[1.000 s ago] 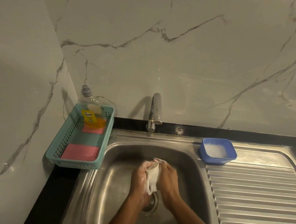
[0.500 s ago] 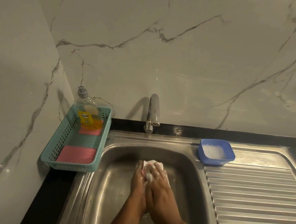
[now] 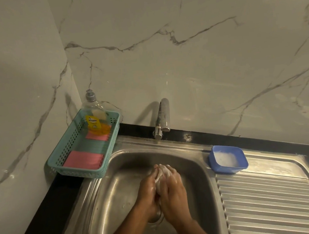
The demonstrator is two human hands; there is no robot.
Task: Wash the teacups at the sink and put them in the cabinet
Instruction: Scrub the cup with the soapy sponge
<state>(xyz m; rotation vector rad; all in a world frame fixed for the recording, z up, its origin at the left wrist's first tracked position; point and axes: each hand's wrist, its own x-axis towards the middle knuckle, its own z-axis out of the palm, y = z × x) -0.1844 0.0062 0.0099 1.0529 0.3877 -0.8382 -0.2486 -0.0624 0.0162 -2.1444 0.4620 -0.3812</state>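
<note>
Teacup [image 3: 160,176], white and sudsy, is held low over the basin of the steel sink [image 3: 110,197], almost hidden between both hands. On the black tabletop [image 3: 36,215] at the sink's left corner, a teal basket [image 3: 75,173] holds a dish-soap bottle [image 3: 93,117] at its far end and two pink pads [image 3: 83,159] lying flat. A blue tub [image 3: 229,169] with white foam in it stands at the head of the ribbed drainboard [image 3: 273,199]. The left hand [image 3: 148,191] cups the teacup from the left. The right hand [image 3: 174,193] lies over it with fingers curled across the top, so each grip is closed round the teacup. A second ago the cup's white side showed plainly between the hands; now the right hand covers most of it.
</note>
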